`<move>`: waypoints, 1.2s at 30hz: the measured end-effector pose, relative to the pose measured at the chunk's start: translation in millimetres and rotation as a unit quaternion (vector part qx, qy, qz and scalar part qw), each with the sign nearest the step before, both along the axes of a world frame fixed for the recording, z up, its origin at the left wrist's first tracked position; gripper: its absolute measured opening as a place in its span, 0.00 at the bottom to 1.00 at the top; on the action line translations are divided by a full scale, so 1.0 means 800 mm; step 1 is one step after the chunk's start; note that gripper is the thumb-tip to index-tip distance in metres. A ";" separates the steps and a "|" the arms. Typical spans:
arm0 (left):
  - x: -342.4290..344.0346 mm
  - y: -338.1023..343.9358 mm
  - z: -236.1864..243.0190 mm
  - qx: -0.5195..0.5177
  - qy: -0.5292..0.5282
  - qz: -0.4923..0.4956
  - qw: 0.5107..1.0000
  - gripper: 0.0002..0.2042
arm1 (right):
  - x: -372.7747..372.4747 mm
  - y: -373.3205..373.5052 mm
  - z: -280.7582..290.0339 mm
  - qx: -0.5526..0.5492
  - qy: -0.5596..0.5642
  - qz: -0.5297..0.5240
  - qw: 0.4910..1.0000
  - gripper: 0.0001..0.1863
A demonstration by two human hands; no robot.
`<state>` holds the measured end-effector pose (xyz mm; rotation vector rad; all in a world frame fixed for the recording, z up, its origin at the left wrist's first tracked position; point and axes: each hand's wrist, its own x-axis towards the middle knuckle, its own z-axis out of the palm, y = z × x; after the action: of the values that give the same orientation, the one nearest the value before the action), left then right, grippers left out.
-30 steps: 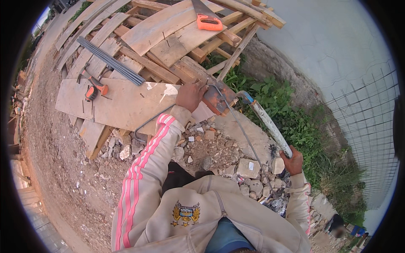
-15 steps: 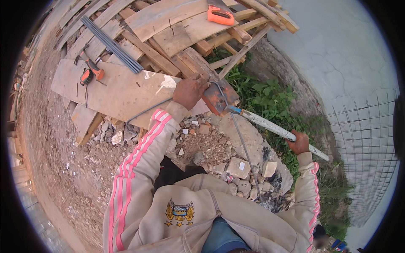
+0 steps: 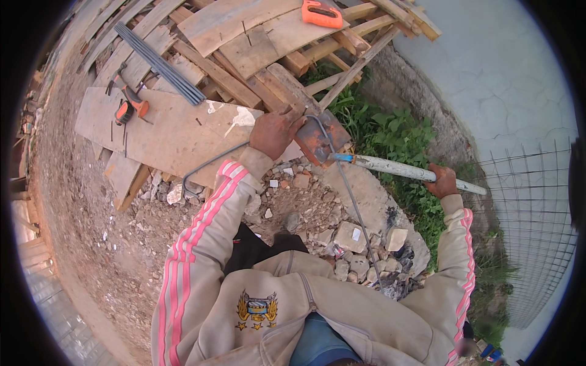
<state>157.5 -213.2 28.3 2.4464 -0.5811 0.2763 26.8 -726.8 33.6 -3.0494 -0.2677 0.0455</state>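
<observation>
My left hand (image 3: pixel 273 135) is closed round a thin steel rod (image 3: pixel 220 155), pressing it down by the rusty metal plate (image 3: pixel 320 137) on a timber. To the left of the hand the rod ends in a bent hook. On the other side it curves over the plate and a long straight length runs down toward my body. My right hand (image 3: pixel 444 181) grips a long white pipe (image 3: pixel 394 168) near its far right end. The pipe's blue end (image 3: pixel 342 157) meets the rod at the plate's edge; how they engage is too small to tell.
On a plywood board (image 3: pixel 165 131) lie a hammer (image 3: pixel 135 100), a tape measure (image 3: pixel 124 112) and loose nails. Beyond are a bundle of rods (image 3: pixel 160 64) and an orange-handled saw (image 3: pixel 321 14). Rubble (image 3: pixel 351 238) lies below; wire mesh (image 3: pixel 531 207) leans against the pale wall at right.
My right hand has pushed the pipe's outer end away from me and slightly right, so the pipe lies flatter across the view. My left hand keeps its hold on the rod.
</observation>
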 end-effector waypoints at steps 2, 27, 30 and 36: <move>0.000 0.000 -0.001 0.008 0.000 -0.001 1.000 0.12 | -0.013 0.000 -0.011 -0.003 -0.006 -0.015 1.000 0.12; 0.004 0.005 0.001 0.056 0.034 0.002 0.998 0.16 | -0.268 0.267 -0.005 -0.061 -0.057 -0.385 0.919 0.21; 0.011 0.007 -0.007 0.036 0.016 -0.010 0.999 0.16 | -0.294 0.320 -0.009 -0.072 -0.084 -0.425 0.898 0.20; 0.012 0.007 -0.011 -0.030 0.022 -0.032 0.999 0.15 | -0.317 0.427 -0.013 -0.098 -0.092 -0.522 0.842 0.18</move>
<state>166.8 -207.9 19.3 2.3646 -0.6216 0.2100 -227.1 -385.4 23.4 -2.9131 1.4547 -0.2982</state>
